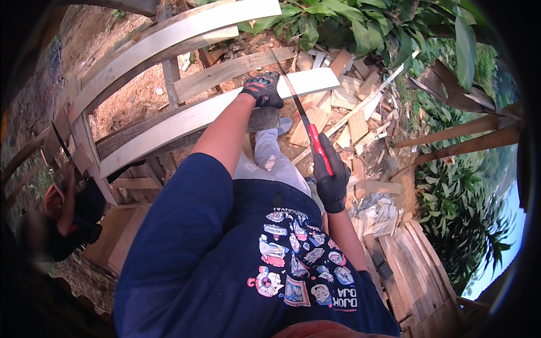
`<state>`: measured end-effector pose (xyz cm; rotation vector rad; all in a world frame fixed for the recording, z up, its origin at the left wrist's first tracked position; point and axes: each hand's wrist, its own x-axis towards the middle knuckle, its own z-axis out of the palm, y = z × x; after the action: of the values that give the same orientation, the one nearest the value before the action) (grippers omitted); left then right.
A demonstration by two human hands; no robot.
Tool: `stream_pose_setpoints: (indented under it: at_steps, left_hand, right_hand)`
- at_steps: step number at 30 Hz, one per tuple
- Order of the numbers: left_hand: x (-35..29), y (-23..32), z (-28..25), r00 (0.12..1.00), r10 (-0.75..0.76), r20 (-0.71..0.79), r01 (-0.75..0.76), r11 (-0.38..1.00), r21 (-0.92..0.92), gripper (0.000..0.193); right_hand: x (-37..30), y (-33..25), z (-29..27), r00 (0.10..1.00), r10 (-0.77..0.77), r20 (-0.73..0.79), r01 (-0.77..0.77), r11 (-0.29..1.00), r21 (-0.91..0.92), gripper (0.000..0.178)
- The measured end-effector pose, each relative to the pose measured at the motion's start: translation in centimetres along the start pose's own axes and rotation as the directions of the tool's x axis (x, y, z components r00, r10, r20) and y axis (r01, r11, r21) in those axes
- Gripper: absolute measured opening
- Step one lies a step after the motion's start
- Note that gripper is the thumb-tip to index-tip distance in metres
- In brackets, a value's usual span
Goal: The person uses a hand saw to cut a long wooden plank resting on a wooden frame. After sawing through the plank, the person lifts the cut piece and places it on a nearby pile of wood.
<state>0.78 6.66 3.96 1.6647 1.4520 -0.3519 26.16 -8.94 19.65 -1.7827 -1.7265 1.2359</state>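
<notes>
A long pale wooden board (186,125) lies across a rough timber frame in front of me, its right end sticking out past the support. My left hand (262,90), in a black glove with red marks, presses on the board near that end, fingers curled over the far edge. My right hand (331,177), also in a black glove, is closed round the red handle of a hand saw (296,97). The saw's long thin blade crosses the board just right of my left hand and points away from me. Whether its teeth are in the wood, I cannot tell.
Wood offcuts (352,107) litter the ground at the right. Another pale board (186,35) rests on the far rail. Stacked planks (414,265) stand at the lower right, with leafy plants (360,22) beyond. Another person (62,214) is at the left.
</notes>
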Motion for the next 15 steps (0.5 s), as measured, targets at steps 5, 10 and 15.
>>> stream_pose_setpoints:
  at_steps: [5,10,15]
  left_hand:
    - [-0.1,0.0,0.4,0.999,0.001,-0.036,-0.002,1.0,-0.024,0.084]
    - [-0.2,0.5,0.6,0.999,-0.03,-0.035,0.031,0.998,0.053,0.086]
    - [-0.6,0.9,6.9,0.865,-0.067,-0.496,0.152,0.979,0.133,0.092]
  right_hand:
    - [2.7,-0.3,1.1,0.984,0.176,-0.023,-0.171,0.976,0.132,0.045]
    - [4.7,-1.6,2.1,0.997,0.045,-0.064,-0.042,0.998,0.056,0.043]
    - [5.0,-1.8,1.5,0.996,0.02,-0.081,-0.017,0.999,0.035,0.043]
